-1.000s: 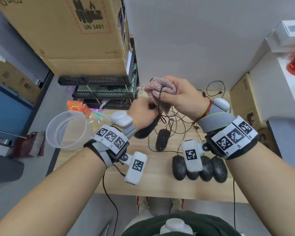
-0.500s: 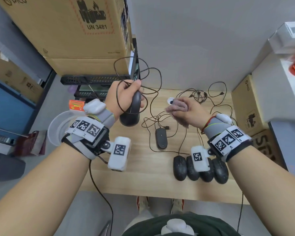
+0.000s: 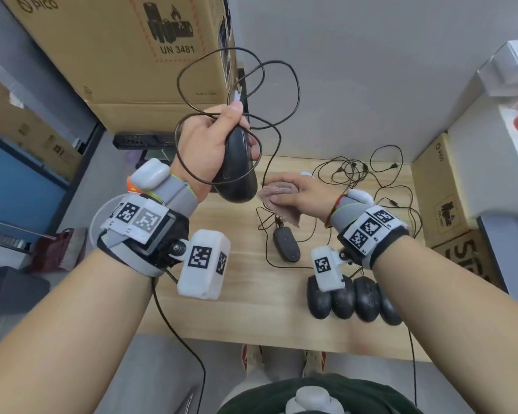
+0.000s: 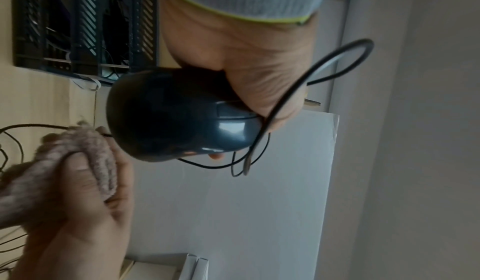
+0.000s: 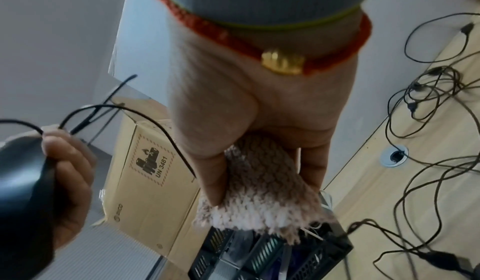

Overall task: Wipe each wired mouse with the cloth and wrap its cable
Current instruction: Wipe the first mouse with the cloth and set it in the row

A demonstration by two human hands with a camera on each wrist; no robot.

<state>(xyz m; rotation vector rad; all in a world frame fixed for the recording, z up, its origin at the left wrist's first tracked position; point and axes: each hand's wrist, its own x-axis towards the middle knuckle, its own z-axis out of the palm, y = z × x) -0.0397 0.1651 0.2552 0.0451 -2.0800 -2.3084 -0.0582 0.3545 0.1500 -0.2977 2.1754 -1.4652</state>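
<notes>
Black and glossy, the oval plastic wired mouse [image 3: 237, 165] sits in the left hand [image 3: 205, 150], raised above the far left part of the light wooden worktop [image 3: 245, 294]. Its long axis runs near upright in the head view, rounded rear end down and button end up under the thumb. The fingers curl round the body and hide most of its far side; its underside cannot be seen. The thin black cable [image 3: 237, 85] stands up from that hand in several loose loops, with 1 loop passing round the wrist; where it joins the mouse is covered by the fingers.

The right hand [image 3: 299, 194] is lower, just beside the mouse's rear end, over the far middle of the worktop. Its fingers and thumb are closed round a bunched pinkish-brown knitted cloth [image 3: 278, 189], part of which hangs below the palm. Whether the cloth touches the mouse cannot be told.

On the worktop, 1 more black mouse [image 3: 286, 245] lies alone near the middle, pointing towards the far edge. A row of 4 dark mice [image 3: 353, 298] lies side by side near the front right edge, partly hidden by the right wrist gear. Tangled dark cables [image 3: 350, 171] lie along the far right edge.
</notes>
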